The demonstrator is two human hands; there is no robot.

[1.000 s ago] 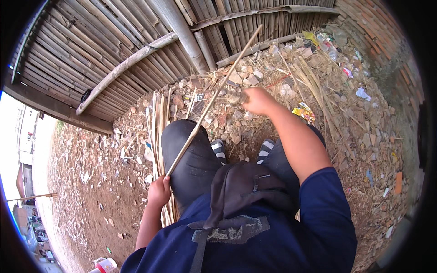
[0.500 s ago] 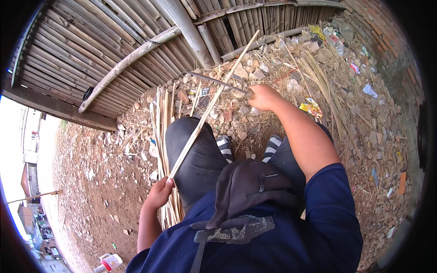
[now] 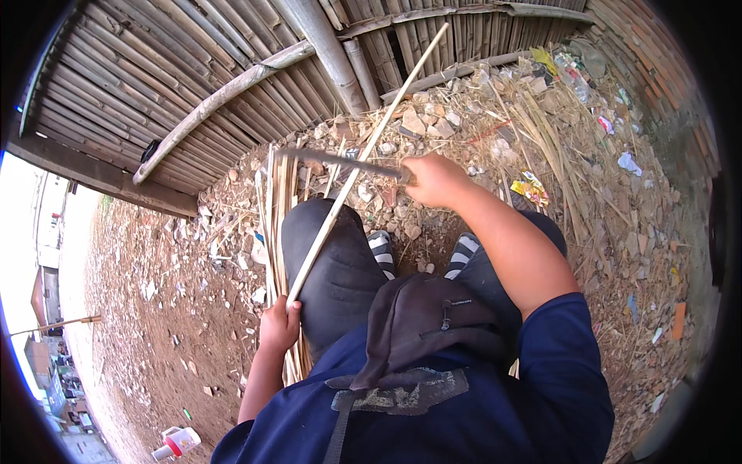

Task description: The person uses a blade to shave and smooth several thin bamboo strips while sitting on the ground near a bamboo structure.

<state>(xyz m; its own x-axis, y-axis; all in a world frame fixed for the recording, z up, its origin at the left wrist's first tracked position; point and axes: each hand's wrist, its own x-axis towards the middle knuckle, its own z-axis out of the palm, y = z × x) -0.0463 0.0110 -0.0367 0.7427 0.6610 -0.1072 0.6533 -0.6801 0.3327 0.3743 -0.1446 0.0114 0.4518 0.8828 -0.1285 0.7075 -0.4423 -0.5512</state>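
My left hand [image 3: 278, 325] grips the near end of a long thin bamboo strip [image 3: 363, 155] that slants up and away across my left knee toward the bamboo wall. My right hand [image 3: 434, 179] is closed on the handle of a long dark knife [image 3: 340, 161]. Its blade lies level, pointing left, and crosses the strip about halfway along. A bundle of split bamboo strips [image 3: 272, 224] lies on the ground to the left of my left knee. A dark cap [image 3: 425, 321] rests in my lap.
A bamboo wall [image 3: 232, 69] with a slanting pole stands ahead. Stones, rubble and dry bamboo scraps [image 3: 541, 131] cover the ground ahead and to the right. A brick wall [image 3: 657, 69] runs along the right. A white and red bottle [image 3: 178, 442] lies at lower left.
My right hand has lifted from the rubble with the knife and drawn nearer, bringing the blade across the strip. My left hand has kept its hold on the strip.
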